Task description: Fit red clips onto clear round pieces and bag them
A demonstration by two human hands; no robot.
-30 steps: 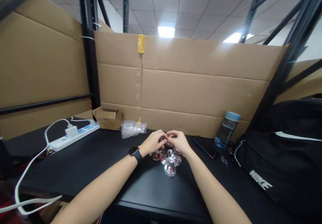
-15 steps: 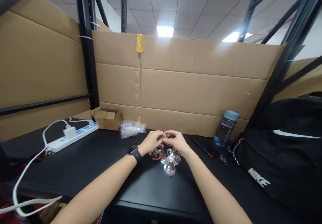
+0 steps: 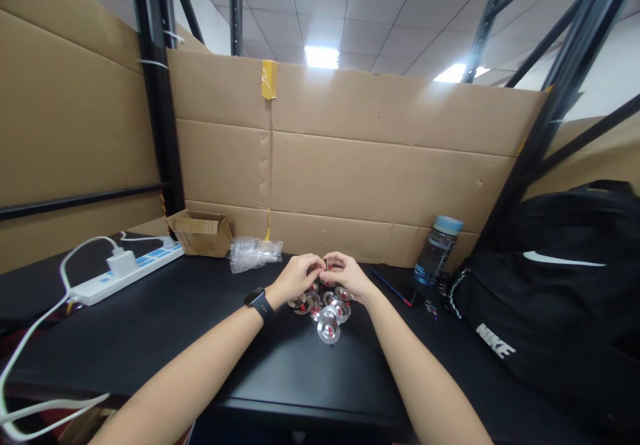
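My left hand (image 3: 299,278), with a dark watch (image 3: 259,302) on its wrist, meets my right hand (image 3: 350,277) over a small pile near the middle of the table. Fingertips of both hands pinch one shiny round disc, which shows only as a thin edge between them; its rest is hidden. Below lie several silvery, partly clear round discs (image 3: 329,330) with red centres, heaped loosely and overlapping. The nearest one lies toward the table's front edge. What exact kind of part they are I cannot make out.
At the back left are an opened cardboard box (image 3: 201,235), crumpled clear plastic (image 3: 255,253) and a white power strip (image 3: 130,275) with cords. Right of my hands lie a blue pen (image 3: 393,287), a water bottle (image 3: 436,251) and a black bag (image 3: 555,311). Cardboard panels (image 3: 350,178) stand behind.
The whole view has shifted slightly, so things appear a little further left. Both hands stay together above the pile, with the fingers slightly rearranged around the disc.
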